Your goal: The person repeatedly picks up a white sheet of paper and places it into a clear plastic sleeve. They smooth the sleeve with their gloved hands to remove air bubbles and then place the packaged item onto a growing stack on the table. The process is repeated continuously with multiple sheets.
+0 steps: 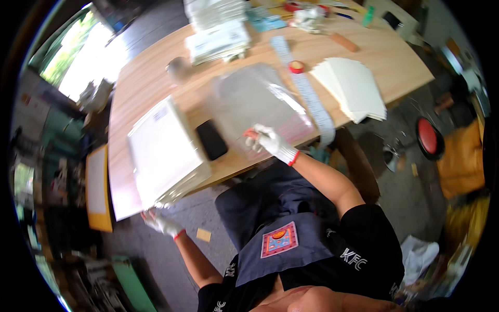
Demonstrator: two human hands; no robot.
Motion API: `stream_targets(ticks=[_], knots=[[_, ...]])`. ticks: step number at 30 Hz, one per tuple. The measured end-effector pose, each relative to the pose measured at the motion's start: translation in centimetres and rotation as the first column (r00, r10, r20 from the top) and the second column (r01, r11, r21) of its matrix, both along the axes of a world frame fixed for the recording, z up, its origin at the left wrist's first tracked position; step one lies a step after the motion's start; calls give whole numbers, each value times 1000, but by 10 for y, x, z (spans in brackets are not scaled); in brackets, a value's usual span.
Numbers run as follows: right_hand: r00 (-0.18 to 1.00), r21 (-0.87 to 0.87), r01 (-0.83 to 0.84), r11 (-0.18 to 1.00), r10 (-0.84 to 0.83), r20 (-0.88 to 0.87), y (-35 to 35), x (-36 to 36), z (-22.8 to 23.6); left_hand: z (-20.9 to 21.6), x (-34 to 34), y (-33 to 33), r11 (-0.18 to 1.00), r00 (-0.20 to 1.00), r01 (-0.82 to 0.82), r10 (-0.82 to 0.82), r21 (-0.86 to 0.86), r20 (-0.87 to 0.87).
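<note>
My right hand point(270, 143), in a white work glove with red cuff and bare fingertips, is over the near edge of a stack of clear plastic bags point(249, 96). Its fingers are loosely bent and apart, with nothing visibly gripped. My left hand point(163, 224), gloved the same way, is at the near left corner of a thick pile of white sheets in clear sleeves point(166, 151). The fingers there are stretched out; whether they touch the pile's corner, I cannot tell. Between the pile and the bags lies a black phone point(211, 139).
Right of the bags runs a pale measuring strip point(312, 99) with a red tape roll point(296, 66) on it. White card sheets point(353, 88) lie fanned near the table's point(140, 86) right edge. Packed white stacks point(218, 41) stand at the back. A red-seated stool point(428, 136) is at right.
</note>
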State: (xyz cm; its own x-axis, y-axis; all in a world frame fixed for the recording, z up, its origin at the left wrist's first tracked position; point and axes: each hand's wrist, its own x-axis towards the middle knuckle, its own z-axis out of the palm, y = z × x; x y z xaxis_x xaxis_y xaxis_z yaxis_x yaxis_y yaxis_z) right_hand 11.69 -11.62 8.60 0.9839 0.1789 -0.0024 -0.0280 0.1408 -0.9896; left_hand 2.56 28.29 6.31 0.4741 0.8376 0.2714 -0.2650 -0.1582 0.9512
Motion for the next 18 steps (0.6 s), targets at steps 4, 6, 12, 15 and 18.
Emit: stream_targets(ticks=[4,6,12,15,18], knots=[[782,-257,618,743,-551,291,-154,-37,-44,-99,-40,-8,997,974,31,-14,71,-225],[640,-251,751,611,-767,47,-206,-59,-29,-129,-62,-27,996,934,92,-83,8,-346],[582,147,735,662,-504,-638,-308,-76,-27,-97,-66,-127,874,801,472,-368,119,-473],[596,229,722,653,-420,-684,-305,-67,-21,-79,-57,-143,780,761,589,-446,213,-471],[625,319,734,599,-413,-663,-308,-56,-28,-72,-51,-149,660,777,617,-425,428,-465]])
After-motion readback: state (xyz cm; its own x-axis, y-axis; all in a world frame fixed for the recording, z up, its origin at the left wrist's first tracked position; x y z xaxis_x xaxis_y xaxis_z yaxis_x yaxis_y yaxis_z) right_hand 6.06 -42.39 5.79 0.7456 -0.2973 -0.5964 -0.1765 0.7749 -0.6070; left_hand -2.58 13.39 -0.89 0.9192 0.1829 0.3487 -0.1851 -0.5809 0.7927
